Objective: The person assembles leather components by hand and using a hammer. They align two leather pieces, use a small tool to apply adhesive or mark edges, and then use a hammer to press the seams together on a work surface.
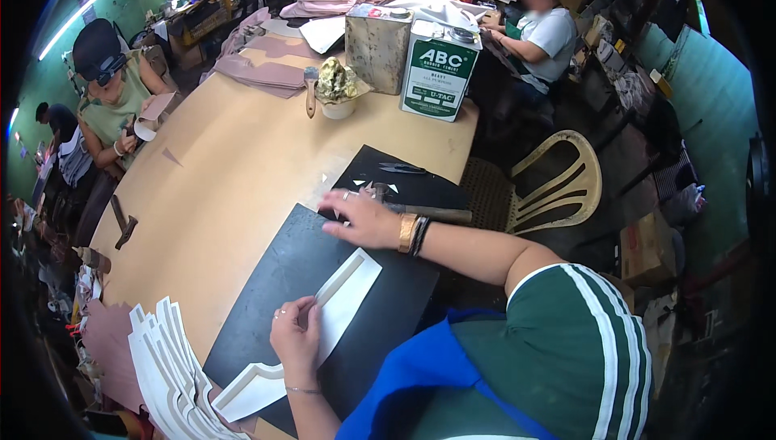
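Note:
A long white cut piece [356, 294] with a beige strip along its edge lies slantwise on a dark flat board [267, 290]. The fingers of my left hand [296, 336] are closed at its upper edge, pinching it about midway. Beyond the piece's far end, my right hand [364, 220] hovers near the board's far corner, fingers stretched out and slightly apart, with nothing seen in it. Just past it, a second black slab [412, 189] carries small thread snips [402, 168] and white scraps. Part of the slab is hidden behind my right hand.
Similar white pieces [166, 367] are stacked at the lower left. A hammer [124, 222] lies at the table's left edge. Farther back stand a tub of yellowish paste [335, 88], a green-white can [440, 72] and a stained can [376, 48]. A plastic chair [566, 185] is right; co-workers sit around.

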A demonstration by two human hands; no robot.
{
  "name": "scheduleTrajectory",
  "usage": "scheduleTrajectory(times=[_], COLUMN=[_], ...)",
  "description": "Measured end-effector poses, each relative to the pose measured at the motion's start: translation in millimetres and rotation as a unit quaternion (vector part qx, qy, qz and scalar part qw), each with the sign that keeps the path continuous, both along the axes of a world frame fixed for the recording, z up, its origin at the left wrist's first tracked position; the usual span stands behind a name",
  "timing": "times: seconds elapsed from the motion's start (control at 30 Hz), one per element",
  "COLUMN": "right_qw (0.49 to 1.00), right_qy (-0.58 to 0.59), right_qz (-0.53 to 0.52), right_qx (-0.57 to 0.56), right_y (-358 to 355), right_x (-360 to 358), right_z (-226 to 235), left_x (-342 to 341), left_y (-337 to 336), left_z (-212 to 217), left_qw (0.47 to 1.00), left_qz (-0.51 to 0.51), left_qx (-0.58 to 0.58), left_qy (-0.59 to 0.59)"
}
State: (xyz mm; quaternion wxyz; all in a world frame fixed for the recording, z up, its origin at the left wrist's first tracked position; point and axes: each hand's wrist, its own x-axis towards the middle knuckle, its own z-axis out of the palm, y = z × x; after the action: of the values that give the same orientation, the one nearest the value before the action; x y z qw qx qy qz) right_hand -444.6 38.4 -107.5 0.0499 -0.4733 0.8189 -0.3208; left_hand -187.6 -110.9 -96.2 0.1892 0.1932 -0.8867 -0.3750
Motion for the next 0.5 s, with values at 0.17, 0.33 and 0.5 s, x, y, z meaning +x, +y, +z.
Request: scheduleTrajectory(times=[0.17,0.33,0.5], right_qw=[0.975,0.86,0.816], right_qy=[0.078,0.381,0.438], right_qz=[-0.153,-0.212,-0.22], right_qx=[-0.139,-0.266,-0.307], right_y=[65.7,151.7,204.4], right_x=[-100.4,-141.5,-147.4], right_z=[51.1,192.7,265.9], left_x=[-1.2,0.0,-1.1], left_y=[-0.3,0.2,4.5], left_z=[-2.9,-5.0,-7.4], left_qw=[1.0,0.999,0.998], left_qz=[0.004,0.0,0.0], left_qx=[0.011,-0.036,-0.055], left_qy=[-0.006,0.013,0.005])
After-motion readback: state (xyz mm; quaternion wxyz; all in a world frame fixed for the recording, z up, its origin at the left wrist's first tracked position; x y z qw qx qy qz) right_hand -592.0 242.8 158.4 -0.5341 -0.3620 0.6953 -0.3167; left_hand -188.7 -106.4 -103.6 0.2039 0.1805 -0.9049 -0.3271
